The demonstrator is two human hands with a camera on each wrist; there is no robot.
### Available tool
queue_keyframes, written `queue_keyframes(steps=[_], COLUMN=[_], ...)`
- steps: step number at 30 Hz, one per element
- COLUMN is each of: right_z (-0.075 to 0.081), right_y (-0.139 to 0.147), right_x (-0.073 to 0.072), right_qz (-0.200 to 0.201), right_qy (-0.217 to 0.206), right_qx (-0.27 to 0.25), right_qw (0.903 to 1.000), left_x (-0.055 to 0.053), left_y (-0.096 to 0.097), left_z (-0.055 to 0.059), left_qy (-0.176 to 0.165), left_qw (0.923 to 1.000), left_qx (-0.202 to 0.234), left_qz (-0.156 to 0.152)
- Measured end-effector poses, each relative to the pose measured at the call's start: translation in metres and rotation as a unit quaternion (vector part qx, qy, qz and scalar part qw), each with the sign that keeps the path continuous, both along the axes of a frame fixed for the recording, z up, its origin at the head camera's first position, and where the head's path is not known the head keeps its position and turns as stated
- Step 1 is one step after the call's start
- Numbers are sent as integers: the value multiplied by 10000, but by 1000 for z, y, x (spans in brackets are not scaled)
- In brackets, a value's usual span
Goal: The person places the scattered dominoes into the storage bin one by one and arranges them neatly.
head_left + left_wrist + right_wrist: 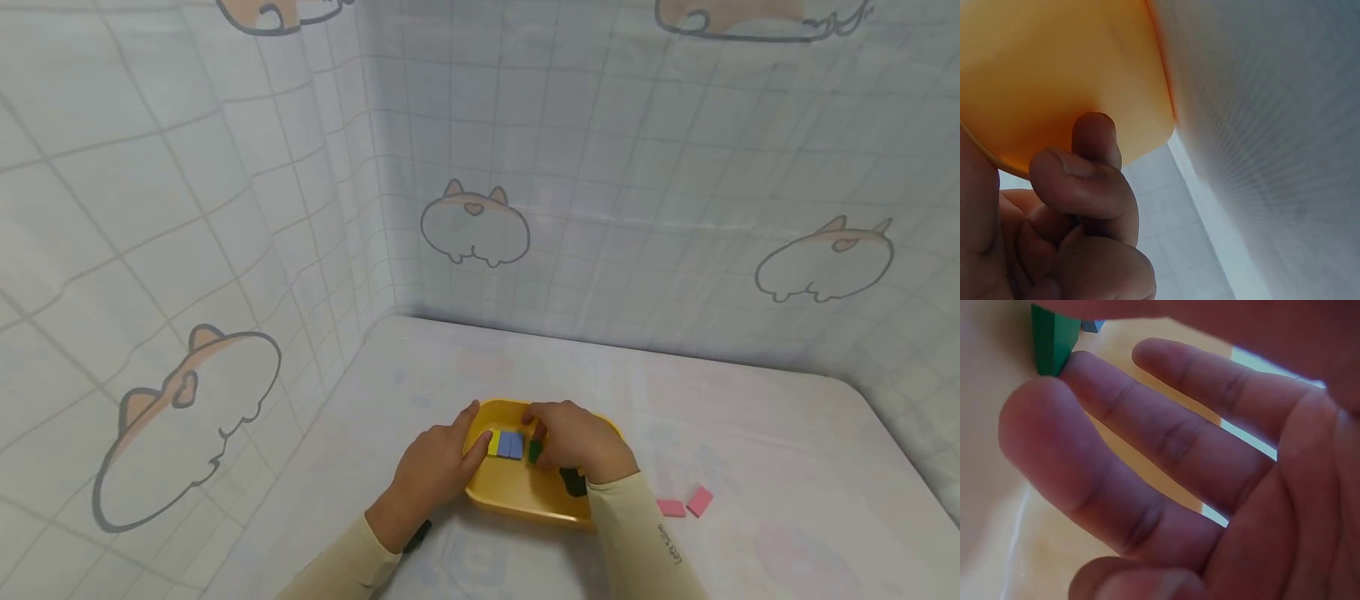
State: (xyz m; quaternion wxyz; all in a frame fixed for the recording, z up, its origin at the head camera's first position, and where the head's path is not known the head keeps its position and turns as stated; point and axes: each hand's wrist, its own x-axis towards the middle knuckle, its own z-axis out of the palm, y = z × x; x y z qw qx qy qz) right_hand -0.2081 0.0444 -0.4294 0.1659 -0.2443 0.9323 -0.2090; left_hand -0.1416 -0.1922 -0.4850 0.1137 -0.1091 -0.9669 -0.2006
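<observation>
A shallow yellow tray (pixel 517 504) stands on the table. My left hand (pixel 433 465) grips its left rim, thumb over the inside; in the left wrist view, curled fingers (pixel 1088 187) lie against the tray's outer wall (pixel 1054 69). Inside, a yellow block (pixel 494 442) and two blue blocks (pixel 511 445) sit side by side in a row. Just right of them, my right hand (pixel 581 442) pinches a green block (pixel 535 451), which shows upright (pixel 1054 340) at the fingertips in the right wrist view. The hand hides part of it.
A dark piece (pixel 573 482) lies in the tray under the right wrist. Two pink blocks (pixel 700 502) rest on the table to the right. A dark object (pixel 417 536) is partly hidden by the left forearm. Patterned walls (pixel 570 167) border the table (pixel 720 417).
</observation>
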Motion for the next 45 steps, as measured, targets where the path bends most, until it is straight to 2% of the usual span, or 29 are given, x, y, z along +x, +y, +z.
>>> queue_keyframes(steps=[11, 27, 45], right_z=[3, 3, 5], right_y=[0, 3, 5], right_x=[3, 6, 5], right_qz=[14, 160, 112], right_qy=[79, 7, -152], right_qx=[-37, -6, -15], right_qw=[10000, 9999, 9998], left_x=[0, 2, 1], left_y=[1, 1, 3], left_z=[1, 2, 1], left_qy=[-132, -34, 11], left_qw=[9999, 10000, 10000], left_qx=[45, 2, -27], left_qz=[12, -51, -6])
